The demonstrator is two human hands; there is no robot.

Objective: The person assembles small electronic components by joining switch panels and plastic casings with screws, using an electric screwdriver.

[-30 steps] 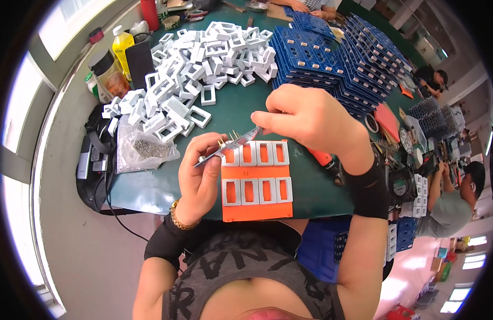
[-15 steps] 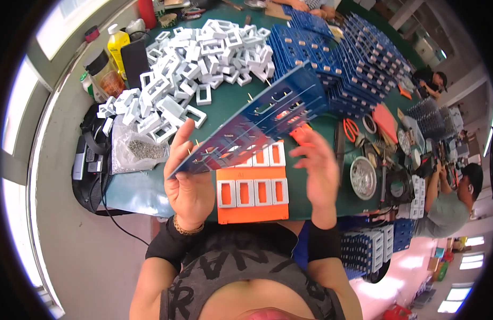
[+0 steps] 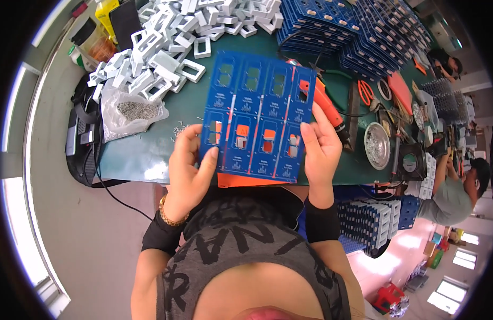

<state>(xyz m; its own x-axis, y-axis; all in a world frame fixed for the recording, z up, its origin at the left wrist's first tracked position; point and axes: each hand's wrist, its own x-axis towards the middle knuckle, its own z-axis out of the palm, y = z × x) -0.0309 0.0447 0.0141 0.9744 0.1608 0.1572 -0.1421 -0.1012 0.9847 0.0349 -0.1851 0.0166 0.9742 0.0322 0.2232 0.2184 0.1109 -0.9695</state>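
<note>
A flat blue circuit board panel (image 3: 249,109) with two rows of rectangular cutouts is held over the near edge of the table, its printed face toward me. My left hand (image 3: 187,173) grips its left edge, thumb on the face near the lower corner. On the opposite edge, my right hand (image 3: 322,152) is closed with the thumb in front. Beneath the panel lies an orange fixture (image 3: 246,181), mostly covered; bits of orange and pale frame show through the lower cutouts. A red-orange handheld tool (image 3: 327,102) lies just beyond the panel's right side.
White rectangular frames (image 3: 164,64) are heaped at the far left. Nearer lies a plastic bag of small metal parts (image 3: 133,112). Blue panels (image 3: 324,32) stand stacked at the back right. Red-handled scissors (image 3: 365,92) and a metal bowl (image 3: 377,144) lie to the right. Another person (image 3: 449,192) sits farther right.
The panel has swung from a steep tilt to nearly face-on, covering most of the orange fixture. My right hand, free before, has taken hold of its right edge.
</note>
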